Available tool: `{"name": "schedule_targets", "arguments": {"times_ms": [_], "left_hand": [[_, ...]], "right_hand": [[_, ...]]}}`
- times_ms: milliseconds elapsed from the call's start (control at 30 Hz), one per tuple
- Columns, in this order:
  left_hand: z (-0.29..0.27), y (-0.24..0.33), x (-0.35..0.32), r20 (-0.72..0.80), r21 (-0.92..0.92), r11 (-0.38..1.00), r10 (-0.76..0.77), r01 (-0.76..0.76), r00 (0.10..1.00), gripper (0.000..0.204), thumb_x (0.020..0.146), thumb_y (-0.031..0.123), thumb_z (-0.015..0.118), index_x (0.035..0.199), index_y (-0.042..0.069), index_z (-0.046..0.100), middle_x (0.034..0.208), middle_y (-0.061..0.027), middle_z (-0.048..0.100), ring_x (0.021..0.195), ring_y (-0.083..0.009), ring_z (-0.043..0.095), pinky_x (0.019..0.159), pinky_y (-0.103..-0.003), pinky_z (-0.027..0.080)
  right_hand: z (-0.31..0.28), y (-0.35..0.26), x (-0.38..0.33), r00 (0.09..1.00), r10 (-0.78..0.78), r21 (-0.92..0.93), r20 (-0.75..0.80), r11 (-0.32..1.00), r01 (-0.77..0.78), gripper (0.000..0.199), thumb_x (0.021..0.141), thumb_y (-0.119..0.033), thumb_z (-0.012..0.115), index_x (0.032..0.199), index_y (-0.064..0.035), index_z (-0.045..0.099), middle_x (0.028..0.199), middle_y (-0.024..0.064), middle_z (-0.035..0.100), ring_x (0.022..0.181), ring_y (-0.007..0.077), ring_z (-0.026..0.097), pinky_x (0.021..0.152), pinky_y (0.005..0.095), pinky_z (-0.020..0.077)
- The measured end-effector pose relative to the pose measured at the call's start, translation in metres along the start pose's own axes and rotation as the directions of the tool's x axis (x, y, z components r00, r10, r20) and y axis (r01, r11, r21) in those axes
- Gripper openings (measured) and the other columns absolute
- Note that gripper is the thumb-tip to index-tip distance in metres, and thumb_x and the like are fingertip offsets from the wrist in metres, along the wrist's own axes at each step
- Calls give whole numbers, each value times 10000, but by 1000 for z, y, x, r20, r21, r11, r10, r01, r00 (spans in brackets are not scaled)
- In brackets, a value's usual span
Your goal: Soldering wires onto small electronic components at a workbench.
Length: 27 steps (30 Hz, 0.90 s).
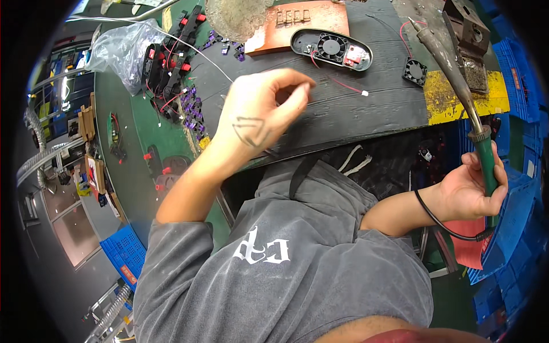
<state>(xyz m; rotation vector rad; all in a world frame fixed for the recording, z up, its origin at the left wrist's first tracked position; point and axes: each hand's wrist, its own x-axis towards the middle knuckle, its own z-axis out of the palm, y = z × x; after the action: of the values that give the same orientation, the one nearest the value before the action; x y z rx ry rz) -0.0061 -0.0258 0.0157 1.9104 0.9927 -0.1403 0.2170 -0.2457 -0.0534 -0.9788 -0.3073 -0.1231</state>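
Note:
My right hand (472,186) is wrapped round the green handle of a soldering iron (486,154), whose long metal shaft slants up and left past a rusty metal stand. Over the dark work board, my left hand (266,97) is closed in a pinch; whatever sits between its fingertips is hidden. A thin grey wire (191,46) runs from the upper left to this hand and disappears behind it. Just beyond the fingers lies an oval black housing (303,41) with a small fan (331,47), a red part and a red lead ending in a white plug (365,92).
A copper-coloured block (257,40) stands behind the housing. A loose fan (414,72) lies by the metal stand (474,71). Left are black housings (171,80), purple parts (191,111) and a clear plastic bag (123,54). Blue crates (517,80) stand at the right.

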Motion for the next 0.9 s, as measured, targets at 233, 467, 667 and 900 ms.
{"name": "schedule_targets", "arguments": {"times_ms": [233, 467, 667, 900], "left_hand": [[-3, -9, 57, -118, 850, 357, 846, -387, 520, 460, 735, 122, 682, 1179, 74, 570, 1136, -54, 566, 1114, -270, 507, 889, -384, 447], [-6, -23, 64, -83, 841, 381, 793, -385, 603, 496, 740, 204, 722, 1187, 66, 558, 1115, -74, 557, 1104, -268, 506, 903, -382, 420], [-10, -31, 53, -169, 802, 452, 799, -391, 578, 538, 728, 215, 744, 1198, 50, 540, 1127, -112, 555, 1081, -300, 514, 901, -390, 422], [-38, -50, 1, -124, 749, 553, 659, -366, 742, 362, 720, 110, 711, 1060, 50, 600, 1027, -92, 591, 1000, -285, 535, 876, -408, 428]], "right_hand": [[6, -2, 0, 1000, -7, -57, 15, 998, 8, 426, 895, -348, 406, 831, -11, 659, 897, 273, 669, 547, 297, 632, 442, 314, 514], [3, -11, -5, 1000, -13, -67, 1, 998, 13, 439, 882, -367, 429, 872, 13, 649, 910, 278, 666, 593, 291, 632, 525, 326, 509], [11, -9, -8, 998, -10, -83, 68, 996, 15, 439, 886, -361, 420, 872, 12, 653, 924, 291, 663, 581, 296, 633, 533, 330, 517], [16, -12, -10, 994, -7, -90, 109, 996, 17, 424, 893, -350, 420, 876, -1, 659, 942, 282, 664, 596, 289, 641, 522, 313, 513]]}}
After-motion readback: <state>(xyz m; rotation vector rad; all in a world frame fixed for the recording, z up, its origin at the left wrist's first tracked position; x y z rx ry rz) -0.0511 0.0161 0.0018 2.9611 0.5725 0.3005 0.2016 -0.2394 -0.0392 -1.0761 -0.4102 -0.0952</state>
